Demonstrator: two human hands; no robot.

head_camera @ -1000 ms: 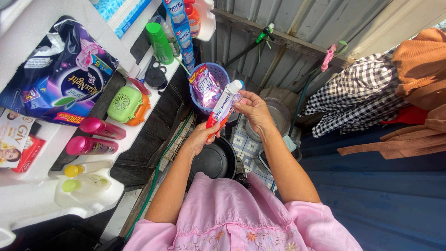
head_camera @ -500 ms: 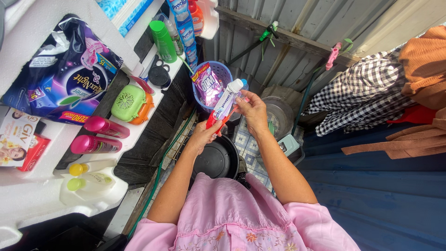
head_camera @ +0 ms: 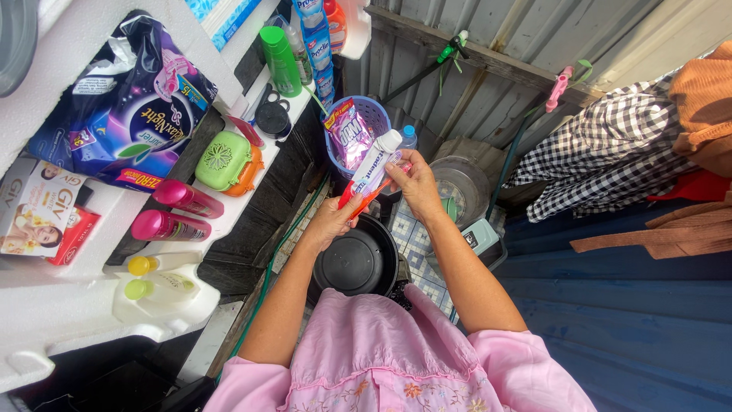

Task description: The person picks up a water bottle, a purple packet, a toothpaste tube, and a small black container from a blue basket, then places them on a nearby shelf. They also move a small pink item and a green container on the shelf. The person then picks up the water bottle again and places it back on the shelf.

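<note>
We look down into a narrow washing corner walled with grey corrugated metal sheet (head_camera: 488, 84); a blue sheet (head_camera: 633, 320) runs along the near right. At left, a white tiered shelf (head_camera: 53, 305) carries the toiletries. On it we see a dark purple packet (head_camera: 130, 114), a green soap box with an orange base (head_camera: 223, 162), two pink bottles (head_camera: 179, 214), two pale bottles with yellow caps (head_camera: 156, 286) and, farther off, a green bottle (head_camera: 280, 59). A small box with a red edge (head_camera: 38, 214) lies at the left margin.

At centre, our left hand (head_camera: 329, 223) and right hand (head_camera: 415, 183) meet above a round black lid (head_camera: 357, 263). Both close on a white toothpaste tube (head_camera: 374, 164) with a red tail, held tilted, cap pointing far; the left grip is clamped on the tail end, the right on the upper body. A thin red-orange handle (head_camera: 364, 204) lies along the tube at the left hand; we cannot tell what it is.

Just beyond the tube stands a blue-violet basket (head_camera: 375, 116) holding a purple sachet (head_camera: 351, 136). Right of the hands sits a grey round vessel (head_camera: 461, 183). On the far right, a black-and-white checked cloth (head_camera: 602, 156) and an orange-brown garment (head_camera: 705, 114) hang. A green hose (head_camera: 271, 267) crosses the floor below the left forearm.
</note>
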